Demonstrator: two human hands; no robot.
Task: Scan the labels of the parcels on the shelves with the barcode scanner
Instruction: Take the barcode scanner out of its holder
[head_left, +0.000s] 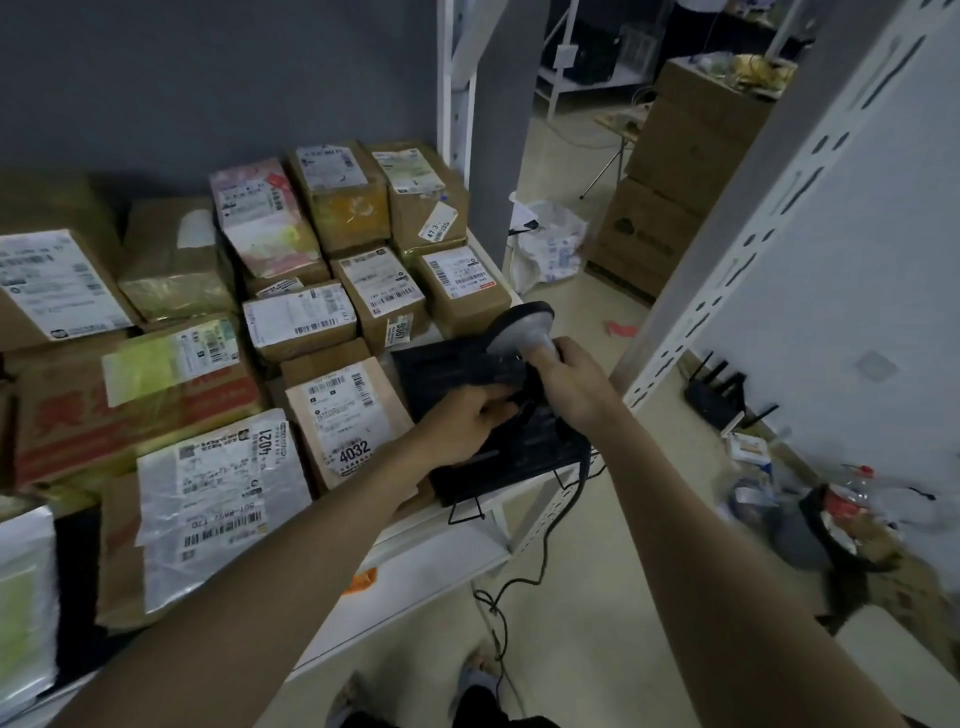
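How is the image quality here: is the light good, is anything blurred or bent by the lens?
Head view: dim, flat indoor light with no strong glare; the white shelf post leans and curves from wide-angle distortion; the floor clutter at the right edge is smeared; label print on the parcels is mostly soft, only large numbers like 4032 read; the barcode scanner in the right hand is slightly blurred.

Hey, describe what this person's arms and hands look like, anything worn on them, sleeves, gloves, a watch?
Both arms are bare along all that shows, from the bottom edge of the picture to the wrists; no sleeve is in view. The left hand and right hand wear no gloves. No watch, bracelet or ring shows on either wrist or on the fingers, though the picture is dim and slightly blurred.
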